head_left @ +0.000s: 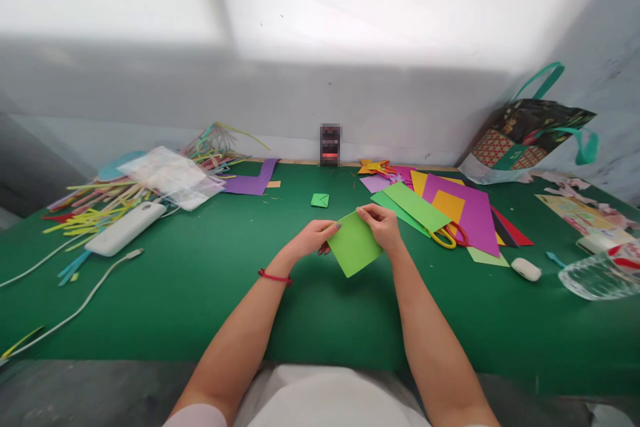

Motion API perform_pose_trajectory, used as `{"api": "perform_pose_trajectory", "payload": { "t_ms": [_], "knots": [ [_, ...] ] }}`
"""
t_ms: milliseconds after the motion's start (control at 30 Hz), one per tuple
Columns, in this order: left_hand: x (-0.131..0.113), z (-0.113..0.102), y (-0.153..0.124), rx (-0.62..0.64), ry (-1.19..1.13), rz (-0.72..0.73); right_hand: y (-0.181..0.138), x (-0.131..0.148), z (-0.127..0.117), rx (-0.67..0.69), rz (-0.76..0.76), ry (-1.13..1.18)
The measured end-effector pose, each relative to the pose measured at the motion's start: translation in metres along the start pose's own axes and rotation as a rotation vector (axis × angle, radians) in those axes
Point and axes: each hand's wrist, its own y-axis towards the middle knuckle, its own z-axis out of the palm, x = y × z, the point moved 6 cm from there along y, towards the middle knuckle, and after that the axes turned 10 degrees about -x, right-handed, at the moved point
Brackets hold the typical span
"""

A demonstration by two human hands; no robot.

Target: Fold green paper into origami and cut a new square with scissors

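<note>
A light green square of paper (354,245) is held just above the green table (200,280), between both hands. My left hand (313,238) pinches its left corner, a red string bracelet on that wrist. My right hand (383,227) grips its upper right edge with the fingers curled over it. A small folded green paper piece (320,200) lies on the table beyond the hands.
Coloured paper sheets (460,210) and yellow-handled scissors (449,235) lie to the right, with a white oval object (526,269) and a plastic bottle (600,273). A patterned bag (530,133) stands at the back right. Paper strips (100,203), a plastic bag (167,173), a white power bank (125,228) and cables are at the left.
</note>
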Motion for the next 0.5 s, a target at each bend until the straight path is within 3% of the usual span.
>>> {"api": "perform_pose_trajectory", "payload": {
  "t_ms": [67,267,500],
  "knots": [
    [-0.001,-0.001,0.001,0.000,-0.004,0.032,-0.001,-0.001,0.002,0.035,0.008,-0.017],
    [-0.010,-0.010,0.002,-0.162,0.165,0.145,-0.007,-0.004,0.012,0.213,0.048,-0.056],
    [-0.006,-0.003,0.002,-0.124,0.222,0.144,-0.013,-0.009,0.025,0.345,0.097,-0.045]
  ]
}}
